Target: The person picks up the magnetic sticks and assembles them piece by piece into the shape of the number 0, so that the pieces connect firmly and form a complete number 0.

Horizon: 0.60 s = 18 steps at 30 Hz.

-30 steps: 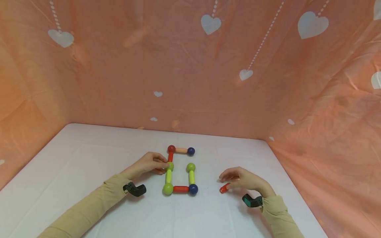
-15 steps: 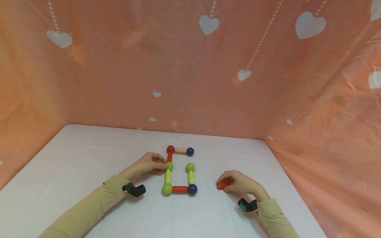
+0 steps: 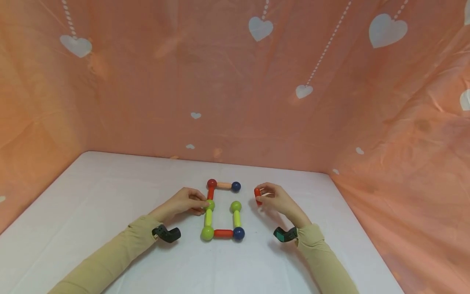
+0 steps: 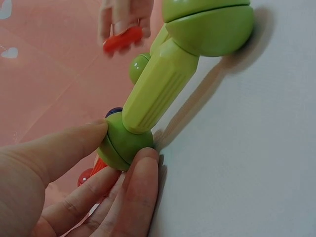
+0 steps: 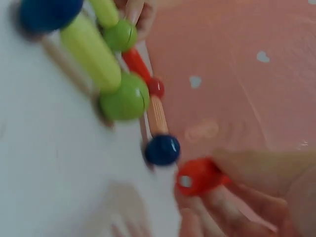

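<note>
My left hand [image 3: 182,201] pinches a green ball [image 4: 126,140] between thumb and fingers, at the middle of the left side of a ball-and-stick frame. A red stick [image 3: 210,193] runs from that ball to a red ball [image 3: 211,183], and a peach stick [image 3: 224,185] leads on to a blue ball [image 3: 236,186]. On the frame's right side, a second green ball [image 3: 236,206] tops a yellow-green stick [image 3: 236,218]; a gap separates it from the blue ball. My right hand [image 3: 280,202] holds a loose red stick [image 3: 258,196], apart from the frame, its pale end facing the right wrist view.
The frame's near side has a green ball [image 3: 207,233], a red stick [image 3: 223,233] and a blue ball [image 3: 238,233]. Everything lies on a white table [image 3: 154,269]. An orange curtain [image 3: 147,102] with hearts surrounds its back and sides.
My right hand has closed on the loose red stick, picked it up and carried it away from me and leftward, towards the frame. The left hand stays at its green ball.
</note>
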Each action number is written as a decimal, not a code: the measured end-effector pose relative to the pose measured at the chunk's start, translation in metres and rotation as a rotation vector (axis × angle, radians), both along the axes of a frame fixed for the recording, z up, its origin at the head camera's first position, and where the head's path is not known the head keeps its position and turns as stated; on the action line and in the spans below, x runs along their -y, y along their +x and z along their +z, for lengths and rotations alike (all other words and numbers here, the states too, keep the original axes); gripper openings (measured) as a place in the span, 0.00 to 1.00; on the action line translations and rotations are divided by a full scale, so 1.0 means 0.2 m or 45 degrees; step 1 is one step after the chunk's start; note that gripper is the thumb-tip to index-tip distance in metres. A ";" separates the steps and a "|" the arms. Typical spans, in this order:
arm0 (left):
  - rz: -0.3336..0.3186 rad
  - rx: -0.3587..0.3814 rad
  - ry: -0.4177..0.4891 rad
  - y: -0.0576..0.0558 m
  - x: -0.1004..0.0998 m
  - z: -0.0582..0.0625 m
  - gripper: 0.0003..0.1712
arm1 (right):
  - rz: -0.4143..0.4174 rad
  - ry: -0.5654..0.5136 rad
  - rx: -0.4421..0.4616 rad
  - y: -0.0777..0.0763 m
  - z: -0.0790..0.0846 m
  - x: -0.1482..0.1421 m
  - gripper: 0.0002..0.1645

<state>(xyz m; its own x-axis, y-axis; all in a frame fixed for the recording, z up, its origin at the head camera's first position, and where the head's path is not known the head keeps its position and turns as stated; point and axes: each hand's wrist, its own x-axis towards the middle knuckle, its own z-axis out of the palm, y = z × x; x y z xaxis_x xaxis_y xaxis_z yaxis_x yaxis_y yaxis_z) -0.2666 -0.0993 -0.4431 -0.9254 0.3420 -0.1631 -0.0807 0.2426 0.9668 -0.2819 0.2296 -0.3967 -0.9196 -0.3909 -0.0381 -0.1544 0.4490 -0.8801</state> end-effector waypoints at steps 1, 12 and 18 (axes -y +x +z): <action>0.000 0.001 0.000 0.00 0.00 0.00 0.18 | -0.056 -0.041 0.041 -0.01 0.00 0.03 0.23; 0.014 0.016 0.020 0.00 0.00 0.00 0.17 | -0.215 -0.285 0.245 -0.09 -0.08 0.24 0.25; 0.025 0.011 0.001 0.00 0.00 0.00 0.17 | -0.216 -0.307 0.241 -0.10 -0.10 0.29 0.24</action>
